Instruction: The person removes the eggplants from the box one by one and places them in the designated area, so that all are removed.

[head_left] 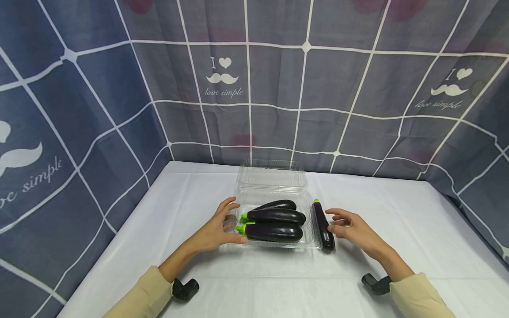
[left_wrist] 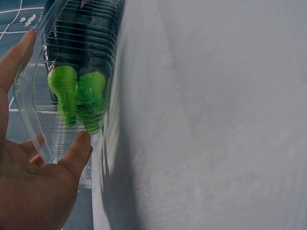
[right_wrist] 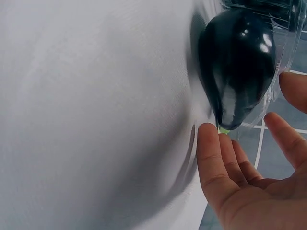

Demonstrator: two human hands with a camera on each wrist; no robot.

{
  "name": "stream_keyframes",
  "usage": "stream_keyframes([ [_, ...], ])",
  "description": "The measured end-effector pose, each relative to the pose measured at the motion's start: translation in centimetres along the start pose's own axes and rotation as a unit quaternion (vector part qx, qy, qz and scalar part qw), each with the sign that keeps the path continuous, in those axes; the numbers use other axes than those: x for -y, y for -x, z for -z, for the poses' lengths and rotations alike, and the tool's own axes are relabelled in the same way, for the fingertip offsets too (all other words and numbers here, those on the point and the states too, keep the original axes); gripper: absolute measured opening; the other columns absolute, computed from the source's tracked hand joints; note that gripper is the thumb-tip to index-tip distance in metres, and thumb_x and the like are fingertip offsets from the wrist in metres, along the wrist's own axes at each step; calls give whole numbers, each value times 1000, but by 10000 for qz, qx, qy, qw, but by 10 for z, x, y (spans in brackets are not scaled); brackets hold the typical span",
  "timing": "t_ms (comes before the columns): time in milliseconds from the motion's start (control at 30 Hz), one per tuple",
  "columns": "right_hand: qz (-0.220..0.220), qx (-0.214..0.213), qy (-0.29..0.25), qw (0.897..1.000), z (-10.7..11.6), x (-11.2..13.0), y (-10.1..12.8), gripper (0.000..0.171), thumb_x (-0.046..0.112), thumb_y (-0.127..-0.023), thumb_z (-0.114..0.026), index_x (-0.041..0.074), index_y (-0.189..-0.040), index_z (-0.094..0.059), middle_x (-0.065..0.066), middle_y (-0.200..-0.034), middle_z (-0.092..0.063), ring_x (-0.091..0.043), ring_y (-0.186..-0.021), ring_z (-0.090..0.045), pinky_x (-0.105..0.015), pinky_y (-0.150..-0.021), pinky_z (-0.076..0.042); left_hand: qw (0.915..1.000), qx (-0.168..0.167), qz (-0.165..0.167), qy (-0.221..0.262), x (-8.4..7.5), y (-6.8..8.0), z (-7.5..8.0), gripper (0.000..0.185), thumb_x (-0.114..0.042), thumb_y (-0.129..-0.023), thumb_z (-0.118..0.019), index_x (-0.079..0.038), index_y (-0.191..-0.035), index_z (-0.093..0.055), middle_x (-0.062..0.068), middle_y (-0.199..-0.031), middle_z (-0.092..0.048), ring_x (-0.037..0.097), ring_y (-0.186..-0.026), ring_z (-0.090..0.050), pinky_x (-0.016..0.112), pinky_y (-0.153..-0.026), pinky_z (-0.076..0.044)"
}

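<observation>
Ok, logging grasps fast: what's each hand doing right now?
Left hand: open, fingers on the clear plastic clamshell box.
Right hand: open beside the loose dark purple eggplant; contact unclear.

Tabletop under a white cloth, lightly creased. Clear plastic clamshell box near the middle, lid open toward the back. Three dark purple eggplants inside, green stems pointing left. Fourth eggplant on the cloth, just beside the box's right edge, stem toward the back. Both forearms down near the front edge.
</observation>
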State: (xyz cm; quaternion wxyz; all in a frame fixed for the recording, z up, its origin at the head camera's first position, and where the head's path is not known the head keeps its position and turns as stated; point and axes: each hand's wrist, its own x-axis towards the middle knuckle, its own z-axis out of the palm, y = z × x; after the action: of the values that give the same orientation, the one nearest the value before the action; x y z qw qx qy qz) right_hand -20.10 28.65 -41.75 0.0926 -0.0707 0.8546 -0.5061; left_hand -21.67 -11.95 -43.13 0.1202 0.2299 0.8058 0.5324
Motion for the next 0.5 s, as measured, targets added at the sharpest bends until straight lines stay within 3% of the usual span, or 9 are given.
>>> stream_keyframes([
  [500,579,-522,401,9962,4,14,3,47,14,-91,-70,1,-134,-57,-23,-125,-58,-36,-114,-54,-37,-80,-50,10000,-28,16,-13,-1,0,-1,98,-29,-79,-85,-2,-153,-25,8,-162,-1,41,-139,-30,58,-109,-30],
])
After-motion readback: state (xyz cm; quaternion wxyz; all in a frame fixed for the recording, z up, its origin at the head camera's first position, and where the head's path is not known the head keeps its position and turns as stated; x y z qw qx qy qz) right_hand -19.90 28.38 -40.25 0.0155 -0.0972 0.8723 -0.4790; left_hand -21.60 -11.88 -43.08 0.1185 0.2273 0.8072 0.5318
